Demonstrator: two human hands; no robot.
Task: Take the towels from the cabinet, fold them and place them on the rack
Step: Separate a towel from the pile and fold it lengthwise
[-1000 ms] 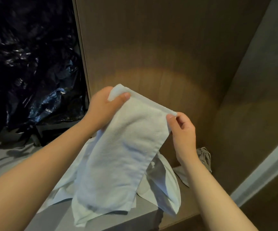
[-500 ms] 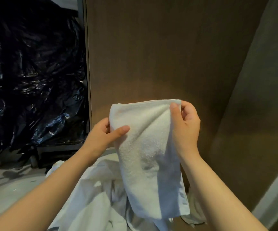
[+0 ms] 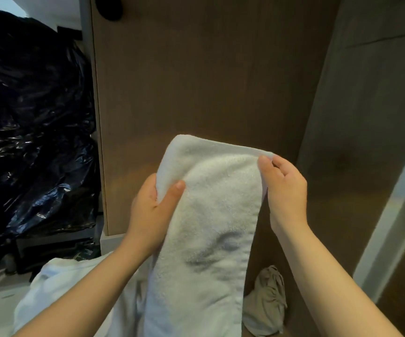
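Observation:
A white terry towel (image 3: 211, 215) hangs in a long folded strip in front of the brown cabinet back wall (image 3: 208, 81). My left hand (image 3: 152, 212) grips its upper left edge, thumb across the front. My right hand (image 3: 285, 190) pinches the upper right corner between thumb and fingers. The towel's lower end drops out of view at the bottom. More white cloth (image 3: 70, 293) lies heaped below my left forearm.
Black plastic sheeting (image 3: 33, 130) fills the left side beyond the cabinet's edge. A crumpled beige cloth (image 3: 268, 302) sits in the cabinet's lower right corner. The brown side wall (image 3: 366, 142) and a pale door edge (image 3: 395, 215) stand to the right.
The towel has gone from a wide slanted sheet to a narrower folded strip held upright. Both hands rose, and the view tilted up and moved closer to the cabinet.

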